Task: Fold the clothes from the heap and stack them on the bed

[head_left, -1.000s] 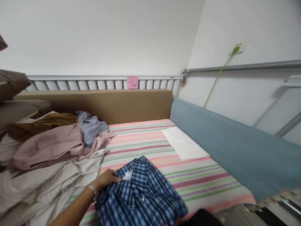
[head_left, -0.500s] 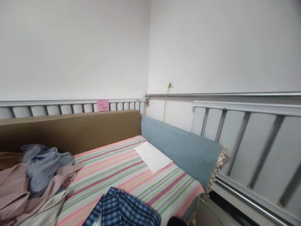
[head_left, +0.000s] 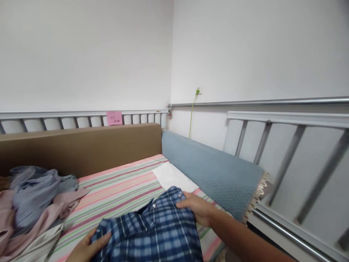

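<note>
A blue plaid shirt (head_left: 160, 233) with small shiny buttons is held up at the bottom middle, over a striped bed cover (head_left: 117, 196). My left hand (head_left: 88, 245) grips its left edge, thumb on top and fingers behind the cloth. At the upper right corner, my right hand (head_left: 197, 207) pinches the fabric near a button. A folded white cloth (head_left: 171, 174) lies flat on the cover just beyond the shirt, partly hidden by it.
Crumpled grey-blue and pink clothes (head_left: 38, 196) lie heaped at the left. A brown backrest (head_left: 81, 147) and a blue fringed armrest (head_left: 212, 160) border the bed. White radiators (head_left: 278, 156) line the walls, and a green cord (head_left: 192, 116) hangs from a socket.
Both hands have come into view holding the plaid shirt, which is raised and spread wider than before. The camera view has shifted slightly.
</note>
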The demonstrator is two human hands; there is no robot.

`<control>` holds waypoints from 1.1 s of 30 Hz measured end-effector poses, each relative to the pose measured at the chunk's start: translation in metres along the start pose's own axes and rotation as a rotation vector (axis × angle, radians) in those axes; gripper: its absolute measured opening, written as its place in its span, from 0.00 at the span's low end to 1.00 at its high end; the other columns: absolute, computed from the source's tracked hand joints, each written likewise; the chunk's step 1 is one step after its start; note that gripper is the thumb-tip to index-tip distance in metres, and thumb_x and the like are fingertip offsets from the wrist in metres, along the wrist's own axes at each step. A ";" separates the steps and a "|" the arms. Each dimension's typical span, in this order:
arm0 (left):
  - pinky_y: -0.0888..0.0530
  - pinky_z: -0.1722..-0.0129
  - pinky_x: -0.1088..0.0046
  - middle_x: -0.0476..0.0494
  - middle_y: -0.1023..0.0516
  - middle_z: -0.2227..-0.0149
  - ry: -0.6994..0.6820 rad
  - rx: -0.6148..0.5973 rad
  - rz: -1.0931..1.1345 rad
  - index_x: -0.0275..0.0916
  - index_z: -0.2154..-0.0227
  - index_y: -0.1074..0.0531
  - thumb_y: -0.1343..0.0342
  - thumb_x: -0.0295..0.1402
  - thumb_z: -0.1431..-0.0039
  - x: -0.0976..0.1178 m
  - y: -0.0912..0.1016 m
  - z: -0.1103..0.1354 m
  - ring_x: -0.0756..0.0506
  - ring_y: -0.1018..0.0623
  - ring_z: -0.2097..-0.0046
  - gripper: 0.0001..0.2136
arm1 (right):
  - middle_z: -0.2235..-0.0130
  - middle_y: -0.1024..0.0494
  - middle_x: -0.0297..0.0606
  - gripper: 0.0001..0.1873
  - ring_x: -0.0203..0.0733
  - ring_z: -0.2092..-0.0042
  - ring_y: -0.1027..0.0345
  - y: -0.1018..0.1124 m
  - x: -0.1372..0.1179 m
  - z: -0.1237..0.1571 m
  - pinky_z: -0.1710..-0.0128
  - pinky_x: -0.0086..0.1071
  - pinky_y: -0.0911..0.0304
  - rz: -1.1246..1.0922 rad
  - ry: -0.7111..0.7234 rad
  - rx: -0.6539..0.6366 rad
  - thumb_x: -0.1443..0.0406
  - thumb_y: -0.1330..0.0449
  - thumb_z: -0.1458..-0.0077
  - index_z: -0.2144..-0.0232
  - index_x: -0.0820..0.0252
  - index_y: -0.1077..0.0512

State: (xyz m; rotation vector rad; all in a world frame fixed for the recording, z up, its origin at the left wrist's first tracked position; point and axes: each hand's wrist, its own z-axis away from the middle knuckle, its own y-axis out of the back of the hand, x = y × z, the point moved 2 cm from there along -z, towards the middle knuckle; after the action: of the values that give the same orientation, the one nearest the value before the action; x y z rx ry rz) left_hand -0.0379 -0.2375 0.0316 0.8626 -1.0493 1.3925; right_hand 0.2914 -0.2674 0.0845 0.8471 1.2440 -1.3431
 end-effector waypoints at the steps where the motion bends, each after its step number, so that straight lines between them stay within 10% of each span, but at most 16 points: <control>1: 0.23 0.59 0.61 0.44 0.20 0.68 0.020 -0.042 0.054 0.41 0.66 0.28 0.31 0.40 0.70 0.014 -0.017 -0.003 0.36 0.21 0.60 0.24 | 0.68 0.21 0.38 0.23 0.41 0.66 0.27 0.008 -0.018 -0.015 0.59 0.35 0.34 0.048 0.000 -0.009 0.71 0.40 0.65 0.61 0.63 0.30; 6: 0.23 0.67 0.65 0.47 0.20 0.69 -0.168 0.041 0.182 0.41 0.59 0.30 0.36 0.32 0.59 0.079 -0.093 -0.035 0.43 0.20 0.67 0.20 | 0.67 0.22 0.37 0.22 0.38 0.66 0.27 0.058 -0.106 -0.096 0.56 0.36 0.35 0.233 0.133 -0.046 0.73 0.41 0.60 0.58 0.65 0.32; 10: 0.23 0.67 0.67 0.46 0.21 0.68 -0.286 0.091 0.271 0.41 0.57 0.31 0.40 0.28 0.52 0.080 -0.149 -0.082 0.46 0.20 0.68 0.17 | 0.63 0.22 0.36 0.20 0.37 0.61 0.28 0.112 -0.140 -0.149 0.55 0.36 0.35 0.325 0.232 0.002 0.71 0.42 0.53 0.54 0.62 0.33; 13: 0.23 0.67 0.69 0.44 0.21 0.70 -0.132 0.060 0.335 0.38 0.60 0.31 0.42 0.25 0.50 0.028 -0.192 -0.133 0.45 0.20 0.69 0.13 | 0.64 0.22 0.37 0.17 0.40 0.60 0.28 0.162 -0.115 -0.185 0.56 0.37 0.35 0.472 0.194 0.133 0.70 0.43 0.49 0.55 0.61 0.32; 19: 0.24 0.69 0.70 0.45 0.23 0.76 0.162 0.005 0.309 0.37 0.67 0.34 0.46 0.18 0.50 -0.100 -0.235 -0.205 0.45 0.21 0.73 0.09 | 0.56 0.26 0.40 0.12 0.42 0.54 0.32 0.244 0.016 -0.230 0.51 0.45 0.38 0.910 -0.058 0.491 0.61 0.43 0.45 0.59 0.62 0.30; 23: 0.24 0.66 0.67 0.44 0.22 0.73 0.187 -0.054 0.286 0.38 0.66 0.34 0.45 0.20 0.52 -0.113 -0.232 -0.207 0.44 0.20 0.70 0.10 | 0.54 0.27 0.41 0.16 0.43 0.53 0.33 0.259 0.055 -0.235 0.51 0.45 0.39 1.135 -0.115 0.617 0.58 0.48 0.41 0.55 0.61 0.31; 33: 0.26 0.70 0.70 0.44 0.23 0.73 0.106 -0.056 0.249 0.37 0.67 0.34 0.41 0.20 0.60 -0.112 -0.240 -0.203 0.45 0.22 0.72 0.15 | 0.61 0.23 0.51 0.19 0.48 0.60 0.28 0.251 0.054 -0.219 0.63 0.37 0.38 1.496 -0.110 0.679 0.71 0.58 0.41 0.55 0.63 0.30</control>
State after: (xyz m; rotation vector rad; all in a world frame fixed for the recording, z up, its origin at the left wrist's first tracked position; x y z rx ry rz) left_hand 0.2251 -0.0918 -0.1132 0.6247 -1.1366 1.5900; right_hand 0.4910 -0.0393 -0.0638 1.6385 -0.1782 -0.4603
